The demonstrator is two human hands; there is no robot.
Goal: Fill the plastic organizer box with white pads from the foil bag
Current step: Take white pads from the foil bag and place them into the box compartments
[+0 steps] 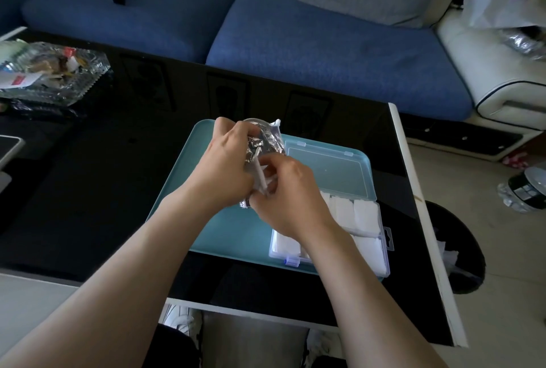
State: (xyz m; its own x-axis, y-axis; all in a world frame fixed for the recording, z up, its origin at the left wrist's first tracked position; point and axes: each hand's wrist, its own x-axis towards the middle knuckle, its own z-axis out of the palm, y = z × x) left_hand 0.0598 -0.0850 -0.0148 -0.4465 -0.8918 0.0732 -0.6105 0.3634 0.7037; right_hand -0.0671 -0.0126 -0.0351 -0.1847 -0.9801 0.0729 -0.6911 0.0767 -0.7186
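White pads (366, 214) lie in the clear organizer box (384, 246) on the teal tray (177, 205), partly hidden by the right forearm. Beyond, the right hand (291, 194) pinches a thin pad (261, 180) at the crumpled foil bag (261, 143), which the left hand (227, 166) grips.

Kinda dim room, daylight coming in from the right; glossy black table (103, 190) reflects faintly, fisheye bending at edges.

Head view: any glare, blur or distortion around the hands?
Head view: dim light; wide-angle bending toward the borders; glossy black table shows faint reflections; foil bag in the left hand glints; white pad pinched by the right hand looks soft.
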